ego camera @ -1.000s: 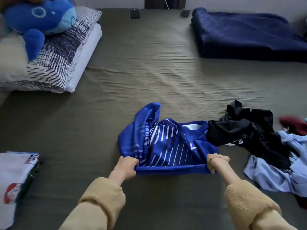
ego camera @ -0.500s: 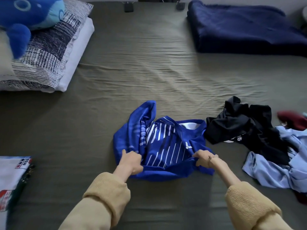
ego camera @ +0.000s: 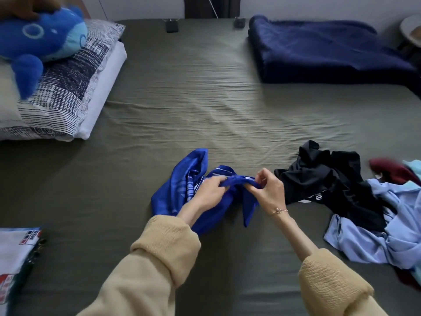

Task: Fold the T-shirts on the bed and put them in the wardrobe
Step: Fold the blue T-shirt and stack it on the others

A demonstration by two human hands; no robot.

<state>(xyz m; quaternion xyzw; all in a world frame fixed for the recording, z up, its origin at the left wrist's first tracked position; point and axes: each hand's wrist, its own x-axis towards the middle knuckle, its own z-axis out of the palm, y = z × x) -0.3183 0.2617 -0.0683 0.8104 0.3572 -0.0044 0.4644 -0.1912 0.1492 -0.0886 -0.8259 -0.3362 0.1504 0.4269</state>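
Gathering a crumpled blue T-shirt on a wide bed with an olive-green sheet (ego camera: 205, 92).

The royal-blue, white-striped T-shirt (ego camera: 173, 192) lies bunched at the near middle of the bed, beside a black T-shirt (ego camera: 323, 179) and a pale-blue one (ego camera: 387, 226). Left hand (ego camera: 208, 192) and right hand (ego camera: 270, 190), close together, each pinch its raised fabric.

At the frame's lower centre a T-shirt (ego camera: 173, 197) lies bunched on the bed (ego camera: 205, 87), with both hands (ego camera: 209, 192) (ego camera: 268, 190) on it. Just right of it sits a heap of clothes (ego camera: 364, 201). A folded shirt (ego camera: 16, 254) lies at the lower left edge. Pillows (ego camera: 68, 92) occupy the upper left, a plush toy (ego camera: 38, 42) on them. A blanket (ego camera: 325, 51) lies upper right.
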